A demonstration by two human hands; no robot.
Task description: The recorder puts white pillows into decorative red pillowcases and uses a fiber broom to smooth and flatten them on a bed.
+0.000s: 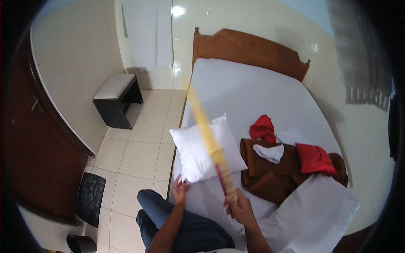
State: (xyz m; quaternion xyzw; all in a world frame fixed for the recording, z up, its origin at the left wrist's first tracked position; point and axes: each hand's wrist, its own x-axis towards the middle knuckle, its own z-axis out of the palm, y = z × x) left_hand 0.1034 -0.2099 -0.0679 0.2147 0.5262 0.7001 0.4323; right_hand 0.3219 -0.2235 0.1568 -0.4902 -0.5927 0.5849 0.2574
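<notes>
My right hand [239, 207] grips the bound handle of a yellow stick broom [207, 136], blurred as if in motion. The broom slants up and to the left across a small white cushion [196, 155] on the bed. At the cushion's near left corner, my left hand [180, 191] has its thumb and fingers around the fabric. Part of the cushion is hidden behind the broom.
White sheeting covers the bed [246, 85]. A folded brown blanket [275, 170], red cloth [263, 129], a red cushion [316, 159] and a large white pillow [313, 212] lie to the right. Leftward stand a padded stool [115, 87] and a black bin [81, 244].
</notes>
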